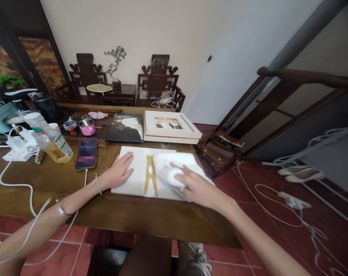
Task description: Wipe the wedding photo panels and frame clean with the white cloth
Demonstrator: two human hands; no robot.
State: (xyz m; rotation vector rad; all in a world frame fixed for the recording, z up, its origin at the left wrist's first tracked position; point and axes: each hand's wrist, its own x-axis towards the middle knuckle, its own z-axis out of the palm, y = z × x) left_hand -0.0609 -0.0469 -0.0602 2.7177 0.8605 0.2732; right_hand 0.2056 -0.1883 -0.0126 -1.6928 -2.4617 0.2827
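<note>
A white board [135,180] lies on the wooden table in front of me. My left hand [120,170] rests flat on its left part, fingers stretched out. Near the middle of the board is a flat gold figure [150,176] with two leg-like prongs and a small head shape on top. My right hand [195,184] is closed around a white rounded thing [175,177], blurred by motion, on the board's right part. Around and beyond that hand spreads a white, soft-edged layer [188,158]; I cannot tell what it is made of.
Behind the board lie a framed picture [171,126] and a dark photo album [125,128]. To the left are a phone [86,154] on a cable, a bottle of yellow liquid [54,143], a pink cup [87,127] and a white power strip [23,145]. A wooden chair [257,115] stands right.
</note>
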